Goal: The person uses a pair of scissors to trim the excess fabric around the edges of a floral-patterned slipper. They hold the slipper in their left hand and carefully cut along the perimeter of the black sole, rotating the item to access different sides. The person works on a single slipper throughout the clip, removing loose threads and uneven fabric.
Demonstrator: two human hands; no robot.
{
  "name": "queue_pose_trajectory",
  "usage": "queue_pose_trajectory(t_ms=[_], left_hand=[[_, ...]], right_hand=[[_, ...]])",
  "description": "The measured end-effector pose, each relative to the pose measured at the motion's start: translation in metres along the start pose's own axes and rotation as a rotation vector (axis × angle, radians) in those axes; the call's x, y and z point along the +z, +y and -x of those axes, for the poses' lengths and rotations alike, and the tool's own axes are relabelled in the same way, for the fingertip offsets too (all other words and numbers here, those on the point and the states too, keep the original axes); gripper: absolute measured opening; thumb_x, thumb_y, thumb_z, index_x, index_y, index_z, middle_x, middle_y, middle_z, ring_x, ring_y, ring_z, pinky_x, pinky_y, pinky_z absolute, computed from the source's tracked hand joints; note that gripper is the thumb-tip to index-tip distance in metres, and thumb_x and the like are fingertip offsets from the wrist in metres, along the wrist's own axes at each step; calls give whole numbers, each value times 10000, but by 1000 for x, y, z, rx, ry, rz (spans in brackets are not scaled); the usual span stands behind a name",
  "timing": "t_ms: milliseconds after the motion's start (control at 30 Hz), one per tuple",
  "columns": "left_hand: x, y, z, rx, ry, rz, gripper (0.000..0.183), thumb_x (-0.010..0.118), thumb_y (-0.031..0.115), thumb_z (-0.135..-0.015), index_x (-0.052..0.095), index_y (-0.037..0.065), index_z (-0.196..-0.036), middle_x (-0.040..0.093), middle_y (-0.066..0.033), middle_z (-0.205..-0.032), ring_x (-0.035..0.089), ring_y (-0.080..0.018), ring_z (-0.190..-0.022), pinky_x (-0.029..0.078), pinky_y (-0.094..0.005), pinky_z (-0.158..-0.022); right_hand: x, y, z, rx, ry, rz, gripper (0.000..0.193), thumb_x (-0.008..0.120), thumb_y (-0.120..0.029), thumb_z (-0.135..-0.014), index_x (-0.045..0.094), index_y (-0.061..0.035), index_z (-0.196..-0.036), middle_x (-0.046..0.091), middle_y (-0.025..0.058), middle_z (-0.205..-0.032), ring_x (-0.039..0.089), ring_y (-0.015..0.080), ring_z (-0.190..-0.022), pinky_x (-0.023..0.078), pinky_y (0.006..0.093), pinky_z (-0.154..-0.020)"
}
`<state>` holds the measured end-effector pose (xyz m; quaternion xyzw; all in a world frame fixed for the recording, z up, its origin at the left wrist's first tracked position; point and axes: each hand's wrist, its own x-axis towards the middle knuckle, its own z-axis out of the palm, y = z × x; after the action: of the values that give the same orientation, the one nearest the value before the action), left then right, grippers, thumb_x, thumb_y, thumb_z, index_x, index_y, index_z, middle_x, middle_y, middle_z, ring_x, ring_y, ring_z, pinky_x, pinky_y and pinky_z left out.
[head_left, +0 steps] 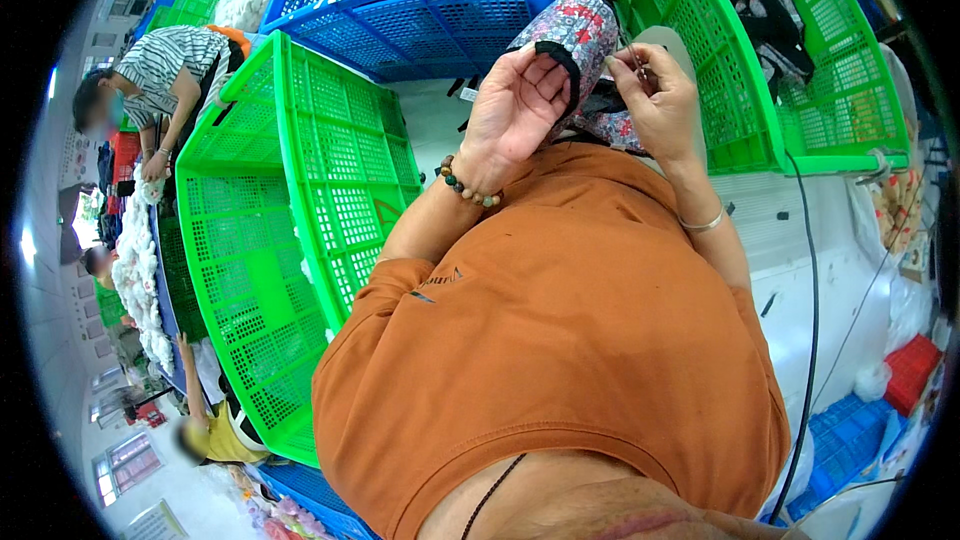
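Observation:
My left hand [522,108] is turned palm up, its fingers curled at the black-edged opening of a floral fabric piece [582,28]. The piece is grey with red and pink flowers and looks rounded, like a tube or pouch. My right hand [657,90] is closed in a pinch close beside it, thumb and fingertips together on a small, thin, dark object [641,68]; its kind is too small to tell. More floral fabric [608,127] lies below the hands, against my lap.
A blue crate [420,25] holding floral and black pieces stands ahead. Green crates stand at left [345,160] and right [690,50]; the right one holds dark pieces [775,25]. A black cable [812,310] hangs at right. A person in a striped top [170,70] handles white fluffy material [140,270].

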<state>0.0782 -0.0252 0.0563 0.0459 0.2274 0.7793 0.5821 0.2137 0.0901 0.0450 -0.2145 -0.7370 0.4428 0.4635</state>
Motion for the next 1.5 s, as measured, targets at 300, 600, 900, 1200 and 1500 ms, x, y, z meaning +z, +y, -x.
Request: queue_pose_trajectory(t_ms=[300,600,900,1200,1500], left_hand=[[14,-8,12,154,-74,-267,204,528,191,-924,620,31,-1010,649,-84,-1021,597,-179,-979,453,-337,-908],[27,5,53,252,-103,-1098,195,586,21,-858,608,-27,-1046,652,-97,-1004,631,-165,-893,513,-270,-777],[32,38,4,1481,-233,-1777,596,735,23,-596,554,67,-1161,478,-154,-1278,407,-343,-1242,348,-402,-1026],[45,78,-33,1034,-642,-1700,387,721,67,-716,658,154,-1088,509,-96,-1312,431,-257,-1261,384,-380,-1022],[41,67,-67,520,-841,-1310,102,624,77,-795,669,18,-864,446,-140,-1335,501,-205,-1131,373,-333,-983]], right_hand=[[18,-26,-2,-170,-44,78,431,624,13,-702,513,-44,-1115,572,103,-1015,616,247,-859,530,288,-695],[17,-18,-35,-228,-70,6,307,602,-7,-770,583,-6,-1076,649,161,-928,649,298,-814,509,323,-701],[26,-39,-30,-415,-43,68,329,615,-12,-766,563,-24,-1090,634,163,-927,639,309,-800,517,330,-704],[-11,-51,-50,-255,-328,-16,153,645,-39,-812,615,21,-949,631,105,-791,578,147,-652,460,260,-592],[-27,-26,-62,39,-563,-247,196,607,-204,-898,589,-15,-849,464,-55,-682,388,33,-633,338,195,-546]])
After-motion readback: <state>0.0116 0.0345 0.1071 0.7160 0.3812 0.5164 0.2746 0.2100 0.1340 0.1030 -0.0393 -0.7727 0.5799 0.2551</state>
